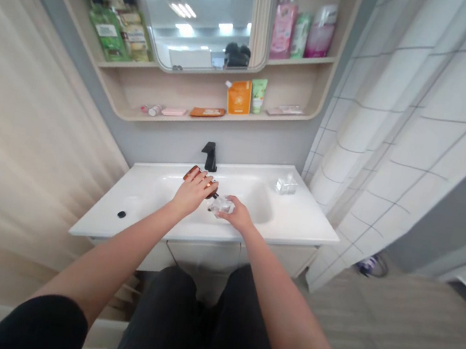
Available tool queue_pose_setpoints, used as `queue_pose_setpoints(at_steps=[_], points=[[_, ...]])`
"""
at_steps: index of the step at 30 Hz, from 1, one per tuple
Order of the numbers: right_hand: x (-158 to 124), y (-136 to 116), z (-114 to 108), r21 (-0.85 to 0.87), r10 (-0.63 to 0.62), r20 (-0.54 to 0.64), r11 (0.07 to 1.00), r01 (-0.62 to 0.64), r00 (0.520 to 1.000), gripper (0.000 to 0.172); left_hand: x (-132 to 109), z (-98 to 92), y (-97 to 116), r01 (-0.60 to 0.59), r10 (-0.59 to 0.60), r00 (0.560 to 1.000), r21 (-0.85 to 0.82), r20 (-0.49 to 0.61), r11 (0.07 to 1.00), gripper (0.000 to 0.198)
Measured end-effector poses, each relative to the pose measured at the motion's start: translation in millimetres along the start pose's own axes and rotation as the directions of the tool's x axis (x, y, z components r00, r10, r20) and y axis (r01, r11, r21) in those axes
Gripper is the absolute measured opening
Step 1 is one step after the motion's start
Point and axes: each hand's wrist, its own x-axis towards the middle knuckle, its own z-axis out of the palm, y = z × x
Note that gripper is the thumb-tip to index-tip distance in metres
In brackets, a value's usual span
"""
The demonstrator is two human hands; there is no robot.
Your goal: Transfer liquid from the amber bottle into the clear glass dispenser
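Observation:
My left hand [192,191] is wrapped round an amber-brown bottle [191,173], tilted so that its dark neck points down to the right. Just below that neck, my right hand [237,213] grips a small clear container [221,205] by its right side. The bottle's mouth is at or very near the container's opening; whether they touch I cannot tell. Both are over the white sink basin [262,200]. On the counter to the left lies a small round black cap [121,214].
A black faucet [209,157] rises behind the basin. Clear glass-like pieces [286,185] stand on the counter's right side. Above, a shelf [131,113] holds an orange pouch [239,97], a green tube [257,95] and other toiletries around a mirror [202,8]. A curtain [22,121] hangs at left.

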Motion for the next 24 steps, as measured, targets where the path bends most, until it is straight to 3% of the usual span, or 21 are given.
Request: queue_pose_setpoints(at_steps=[10,24], points=[[1.1,0.9,-0.3,0.002,0.012,-0.026,1.000,-0.012,1.000,0.078,6.6,-7.5,1.8,-0.060,0.060,0.998,0.027,-0.023,0.998,0.053],[1.7,4.2,1.0,0.027,0.028,-0.027,0.999,-0.028,0.999,0.078,6.0,-8.6,3.7,-0.057,0.057,0.998,0.013,-0.021,0.998,0.054]])
